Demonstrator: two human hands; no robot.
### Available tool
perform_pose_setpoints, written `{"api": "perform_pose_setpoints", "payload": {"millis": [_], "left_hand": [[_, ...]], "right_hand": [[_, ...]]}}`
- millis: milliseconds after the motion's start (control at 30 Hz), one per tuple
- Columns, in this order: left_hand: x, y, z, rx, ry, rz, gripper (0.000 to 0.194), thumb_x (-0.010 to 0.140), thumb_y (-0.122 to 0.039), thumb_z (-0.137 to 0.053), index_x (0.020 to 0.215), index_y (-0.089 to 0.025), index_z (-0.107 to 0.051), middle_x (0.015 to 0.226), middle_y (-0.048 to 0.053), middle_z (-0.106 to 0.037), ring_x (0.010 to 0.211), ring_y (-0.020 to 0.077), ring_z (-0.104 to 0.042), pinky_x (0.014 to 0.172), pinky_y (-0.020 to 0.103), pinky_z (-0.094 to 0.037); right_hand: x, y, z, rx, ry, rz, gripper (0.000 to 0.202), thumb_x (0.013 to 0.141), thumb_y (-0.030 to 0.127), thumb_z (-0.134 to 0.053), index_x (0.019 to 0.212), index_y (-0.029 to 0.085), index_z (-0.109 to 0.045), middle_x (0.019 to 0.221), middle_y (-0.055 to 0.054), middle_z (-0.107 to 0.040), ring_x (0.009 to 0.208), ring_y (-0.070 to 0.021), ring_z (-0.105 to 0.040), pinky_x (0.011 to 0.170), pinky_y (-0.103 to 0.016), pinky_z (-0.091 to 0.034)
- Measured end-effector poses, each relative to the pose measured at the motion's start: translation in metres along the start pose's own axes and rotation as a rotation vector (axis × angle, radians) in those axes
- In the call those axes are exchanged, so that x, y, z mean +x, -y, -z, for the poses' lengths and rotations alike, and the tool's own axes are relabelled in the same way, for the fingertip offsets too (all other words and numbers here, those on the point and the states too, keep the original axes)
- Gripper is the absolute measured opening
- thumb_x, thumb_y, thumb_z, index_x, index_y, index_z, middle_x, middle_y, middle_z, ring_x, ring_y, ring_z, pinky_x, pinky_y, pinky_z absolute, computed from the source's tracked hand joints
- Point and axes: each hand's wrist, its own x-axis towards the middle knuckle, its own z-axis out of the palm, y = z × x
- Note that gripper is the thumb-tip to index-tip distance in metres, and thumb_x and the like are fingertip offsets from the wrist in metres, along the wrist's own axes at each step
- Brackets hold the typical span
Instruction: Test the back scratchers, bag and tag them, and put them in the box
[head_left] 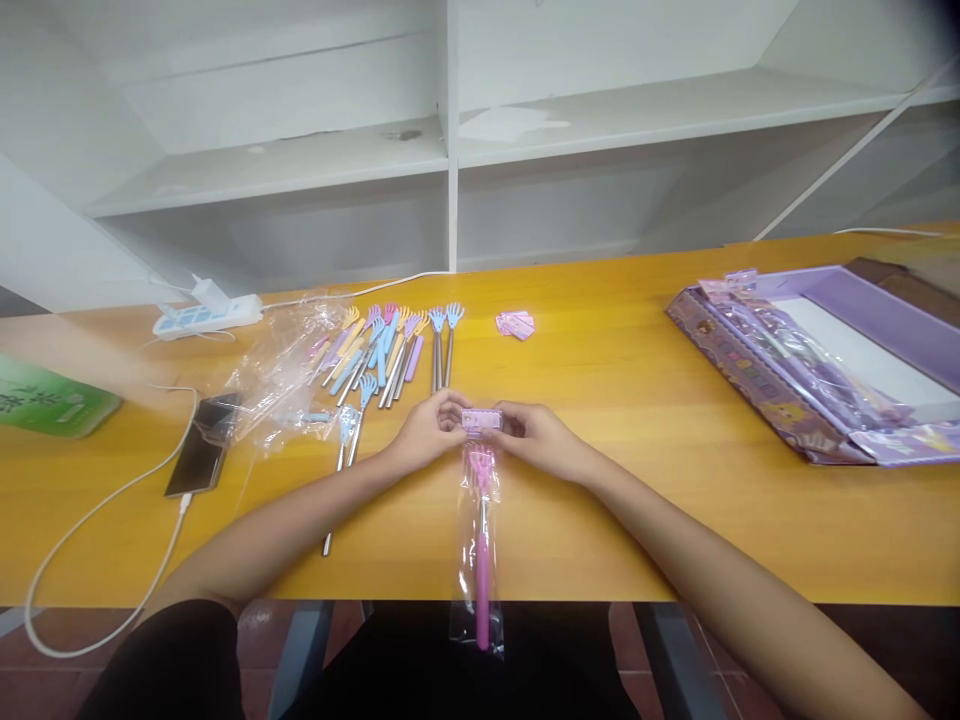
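My left hand (433,432) and my right hand (541,440) pinch a small pink printed card (481,420) from its two sides, fingers closed on its edges. Just below the card hangs a clear plastic bag with a pink back scratcher (482,580) inside, its claw end up by the card and its handle past the table's front edge. Whether the card is fixed to the bag's top I cannot tell. Left of my left hand lie two blue-clawed back scratchers (442,345) and a pile of others in several colours (379,352).
More pink cards (515,323) lie beyond my hands. At the right stands a purple display box (780,390) with bagged pieces in it. Clear bags (274,365), a phone (202,445) on a white cable, a power strip (206,312) and a green package (56,398) are at the left.
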Motion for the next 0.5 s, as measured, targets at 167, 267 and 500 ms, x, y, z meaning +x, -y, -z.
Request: {"api": "perform_pose_setpoints", "payload": {"millis": [167, 267, 500], "left_hand": [[-0.005, -0.013, 0.006, 0.058, 0.239, 0.028, 0.028, 0.094, -0.043, -0.069, 0.104, -0.017, -0.063, 0.073, -0.002, -0.066, 0.057, 0.0105, -0.059, 0.057, 0.023, -0.045], [-0.007, -0.016, 0.009, 0.172, 0.409, 0.088, 0.038, 0.095, -0.054, -0.067, 0.095, -0.016, -0.066, 0.061, -0.003, -0.064, 0.045, 0.0086, -0.052, 0.047, 0.021, -0.038], [0.003, -0.012, 0.011, -0.045, 0.129, 0.098, 0.050, 0.085, -0.061, -0.079, 0.097, -0.016, -0.061, 0.071, 0.004, -0.074, 0.060, 0.0179, -0.074, 0.057, 0.026, -0.057]], "right_hand": [[0.005, -0.009, -0.006, 0.136, -0.243, 0.008, 0.046, 0.087, 0.067, -0.072, 0.090, 0.022, -0.062, 0.070, 0.002, -0.059, 0.063, -0.0151, -0.055, 0.058, -0.029, -0.045], [0.009, -0.010, -0.004, 0.300, -0.382, 0.018, 0.052, 0.085, 0.069, -0.073, 0.102, 0.024, -0.056, 0.079, 0.002, -0.061, 0.058, -0.0131, -0.055, 0.053, -0.028, -0.047], [-0.012, 0.012, -0.002, 0.141, -0.012, -0.029, 0.064, 0.094, 0.058, -0.069, 0.141, 0.022, -0.045, 0.103, -0.006, -0.068, 0.079, -0.0177, -0.068, 0.067, -0.032, -0.056]]}}
